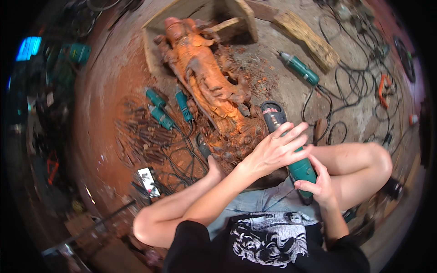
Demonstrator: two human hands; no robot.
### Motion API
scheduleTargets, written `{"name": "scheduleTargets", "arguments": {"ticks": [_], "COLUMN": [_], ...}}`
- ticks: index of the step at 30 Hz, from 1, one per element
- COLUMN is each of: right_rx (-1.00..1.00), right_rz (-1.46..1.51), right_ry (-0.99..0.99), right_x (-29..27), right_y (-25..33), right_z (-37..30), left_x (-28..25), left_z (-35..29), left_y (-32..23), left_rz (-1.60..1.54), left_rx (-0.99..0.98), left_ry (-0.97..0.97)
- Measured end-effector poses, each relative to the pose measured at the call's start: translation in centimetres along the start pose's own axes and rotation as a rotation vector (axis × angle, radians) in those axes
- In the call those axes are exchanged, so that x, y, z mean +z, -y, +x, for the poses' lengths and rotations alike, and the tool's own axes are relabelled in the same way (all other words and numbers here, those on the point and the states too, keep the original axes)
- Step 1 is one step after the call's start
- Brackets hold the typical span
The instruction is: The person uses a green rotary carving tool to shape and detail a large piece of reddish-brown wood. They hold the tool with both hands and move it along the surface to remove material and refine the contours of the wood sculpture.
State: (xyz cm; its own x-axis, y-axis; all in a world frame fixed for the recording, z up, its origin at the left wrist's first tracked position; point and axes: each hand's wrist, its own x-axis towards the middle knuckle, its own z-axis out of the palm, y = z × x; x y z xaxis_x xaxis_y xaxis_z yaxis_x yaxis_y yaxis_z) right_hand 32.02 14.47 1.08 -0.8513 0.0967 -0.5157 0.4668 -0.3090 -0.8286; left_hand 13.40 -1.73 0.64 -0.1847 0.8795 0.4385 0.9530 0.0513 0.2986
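My right hand (318, 184) is wrapped round the rear of a green and black angle grinder (302, 173), held above my lap. Across the grinder's front half lies my left hand (280, 150), its fingers stretched and spread over the casing. The dark round head of the grinder points away from me, close to the near right end of a carved reddish-brown wooden figure (205, 77). That figure lies tilted, its far end leaning on a wooden box (154, 41). What the palm of my left hand touches is hidden.
Left of the carving are several green power tools (161, 118) and a pile of carving bits and chisels (143, 136). A white power strip (149, 182) lies near my left knee. At the far right are another green tool (298, 68), a timber block (307, 38) and tangled cables (350, 82).
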Motion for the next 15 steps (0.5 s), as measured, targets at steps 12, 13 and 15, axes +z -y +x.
{"name": "scheduleTargets", "arguments": {"ticks": [12,13,15], "right_rx": [-0.574,-0.611,-0.697], "right_rz": [0.276,0.262,0.261], "right_ry": [-0.177,-0.152,-0.158], "right_x": [-13.5,-15.6,-19.3], "right_y": [8.2,9.3,12.3], "right_z": [-1.6,-1.8,-3.6], "left_x": [7.8,8.7,9.8], "left_z": [-6.3,-7.4,-7.5], "left_y": [0.1,0.2,0.2], "left_rz": [-0.095,-0.002,0.058], "left_rx": [-0.259,-0.267,-0.250], "left_ry": [0.045,0.110,0.196]}}
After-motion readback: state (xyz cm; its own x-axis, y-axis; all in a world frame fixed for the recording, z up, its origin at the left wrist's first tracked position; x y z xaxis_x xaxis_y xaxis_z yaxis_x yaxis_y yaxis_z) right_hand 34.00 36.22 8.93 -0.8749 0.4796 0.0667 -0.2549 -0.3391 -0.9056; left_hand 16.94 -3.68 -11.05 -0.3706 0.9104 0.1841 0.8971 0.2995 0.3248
